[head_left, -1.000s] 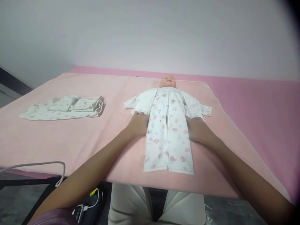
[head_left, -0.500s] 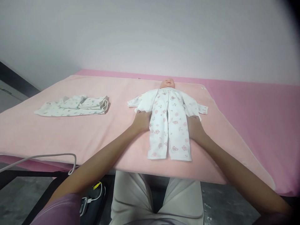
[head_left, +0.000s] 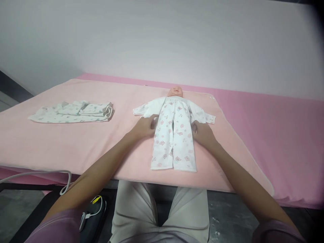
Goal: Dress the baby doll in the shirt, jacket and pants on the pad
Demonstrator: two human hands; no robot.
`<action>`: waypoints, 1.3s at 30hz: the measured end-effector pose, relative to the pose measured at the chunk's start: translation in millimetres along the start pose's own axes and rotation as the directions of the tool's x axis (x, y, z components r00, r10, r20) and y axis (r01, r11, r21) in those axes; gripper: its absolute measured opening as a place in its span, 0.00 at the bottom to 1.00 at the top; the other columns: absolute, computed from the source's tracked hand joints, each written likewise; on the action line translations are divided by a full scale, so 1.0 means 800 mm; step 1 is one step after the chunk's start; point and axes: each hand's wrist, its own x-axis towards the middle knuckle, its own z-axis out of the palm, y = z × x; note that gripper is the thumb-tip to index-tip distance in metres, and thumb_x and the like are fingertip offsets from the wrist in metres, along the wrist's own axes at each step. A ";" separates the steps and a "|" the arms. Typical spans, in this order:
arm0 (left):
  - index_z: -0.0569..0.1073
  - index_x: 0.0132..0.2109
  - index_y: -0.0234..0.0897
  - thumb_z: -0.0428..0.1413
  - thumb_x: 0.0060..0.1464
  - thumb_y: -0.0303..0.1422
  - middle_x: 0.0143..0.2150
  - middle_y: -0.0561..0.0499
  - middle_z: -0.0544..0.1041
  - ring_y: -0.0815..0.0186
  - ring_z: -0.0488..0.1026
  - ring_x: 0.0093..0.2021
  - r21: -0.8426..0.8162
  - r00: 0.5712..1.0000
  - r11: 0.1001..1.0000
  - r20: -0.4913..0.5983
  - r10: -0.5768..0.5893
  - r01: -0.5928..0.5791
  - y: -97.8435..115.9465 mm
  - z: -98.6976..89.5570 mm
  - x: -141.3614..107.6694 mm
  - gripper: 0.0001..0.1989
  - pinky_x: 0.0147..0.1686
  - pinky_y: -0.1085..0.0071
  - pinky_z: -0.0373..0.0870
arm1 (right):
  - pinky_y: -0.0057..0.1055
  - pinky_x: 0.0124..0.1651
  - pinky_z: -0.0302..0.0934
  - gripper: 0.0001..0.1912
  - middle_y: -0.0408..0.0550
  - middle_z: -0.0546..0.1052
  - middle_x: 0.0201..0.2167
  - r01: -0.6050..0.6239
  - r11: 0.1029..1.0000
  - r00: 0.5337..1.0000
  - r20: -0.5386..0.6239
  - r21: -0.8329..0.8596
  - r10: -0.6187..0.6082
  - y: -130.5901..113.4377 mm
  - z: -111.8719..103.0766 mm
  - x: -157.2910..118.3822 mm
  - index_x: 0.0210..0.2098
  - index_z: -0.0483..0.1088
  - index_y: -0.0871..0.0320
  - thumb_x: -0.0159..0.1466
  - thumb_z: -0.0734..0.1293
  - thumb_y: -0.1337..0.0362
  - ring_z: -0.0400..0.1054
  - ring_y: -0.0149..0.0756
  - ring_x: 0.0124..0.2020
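Note:
A doll (head_left: 175, 91) lies on its back on a light pink blanket, only its head showing. It has a white baby shirt (head_left: 157, 104) with the sleeves spread out to both sides. White baby trousers (head_left: 162, 143) with a small pink print lie flat over the doll's front, legs toward me. My left hand (head_left: 144, 127) is at the left edge of the trousers, its curled fingers at the cloth. At the opposite edge, the fingers of my right hand (head_left: 204, 133) are bent and pinched on the trousers, just below the shirt hem. The fingertips are partly hidden.
Folded white printed baby clothes (head_left: 76, 113) lie to the left on the light pink blanket (head_left: 121, 101). A darker pink cover (head_left: 265, 135) shows beyond its right side. A white cable (head_left: 50, 172) hangs near my left forearm. A pale wall (head_left: 162, 40) rises behind.
Both hands have drawn slightly outward at the trousers' edges, and more of their fingers shows. The view has shifted a little, so everything sits further left.

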 end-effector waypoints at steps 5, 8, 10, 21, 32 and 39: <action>0.73 0.59 0.38 0.55 0.69 0.47 0.50 0.39 0.80 0.45 0.75 0.56 -0.020 0.900 0.945 -0.299 -0.317 0.327 -0.032 -0.014 -0.002 0.21 0.54 0.52 0.71 | 0.42 0.46 0.63 0.16 0.58 0.81 0.46 -0.272 0.962 0.940 -0.222 -0.027 0.260 0.049 -0.029 0.003 0.45 0.70 0.55 0.73 0.66 0.48 0.74 0.54 0.47; 0.70 0.51 0.38 0.58 0.65 0.51 0.53 0.36 0.79 0.39 0.72 0.60 0.064 0.857 0.879 -0.266 -0.441 0.473 -0.043 -0.013 0.005 0.21 0.63 0.44 0.67 | 0.41 0.44 0.62 0.24 0.59 0.81 0.43 -0.465 0.871 0.885 -0.072 -0.159 0.459 0.070 -0.036 0.001 0.40 0.69 0.55 0.70 0.70 0.40 0.74 0.53 0.43; 0.69 0.44 0.40 0.60 0.63 0.48 0.47 0.38 0.79 0.39 0.73 0.57 0.063 0.853 0.865 -0.220 -0.474 0.497 -0.047 -0.012 0.011 0.16 0.65 0.44 0.64 | 0.39 0.43 0.61 0.23 0.56 0.80 0.38 -0.461 0.873 0.877 0.063 -0.160 0.476 0.074 -0.037 0.001 0.35 0.68 0.55 0.70 0.70 0.41 0.73 0.50 0.40; 0.67 0.43 0.41 0.51 0.72 0.41 0.43 0.47 0.78 0.59 0.75 0.45 -0.400 0.812 0.908 -0.567 -0.140 -0.122 0.046 -0.045 0.080 0.10 0.45 0.66 0.71 | 0.33 0.43 0.62 0.18 0.44 0.70 0.34 -0.005 0.825 0.906 -0.347 0.564 0.242 -0.007 -0.098 0.085 0.37 0.62 0.52 0.72 0.61 0.44 0.66 0.39 0.37; 0.71 0.60 0.41 0.58 0.68 0.35 0.64 0.40 0.77 0.51 0.74 0.65 -0.100 0.887 0.919 -0.321 0.333 -0.381 0.010 0.010 0.008 0.16 0.64 0.54 0.72 | 0.43 0.49 0.65 0.14 0.50 0.75 0.44 0.355 0.889 0.935 -0.132 0.290 -0.330 -0.032 -0.017 0.009 0.53 0.68 0.52 0.74 0.72 0.53 0.70 0.46 0.43; 0.67 0.46 0.42 0.57 0.59 0.27 0.38 0.52 0.77 0.57 0.79 0.43 0.037 0.924 0.944 -0.193 0.330 -0.329 0.002 -0.012 0.000 0.10 0.46 0.63 0.71 | 0.40 0.41 0.60 0.16 0.47 0.72 0.30 0.412 0.898 0.910 -0.021 0.154 -0.413 -0.008 -0.018 0.000 0.35 0.67 0.52 0.80 0.64 0.56 0.66 0.41 0.33</action>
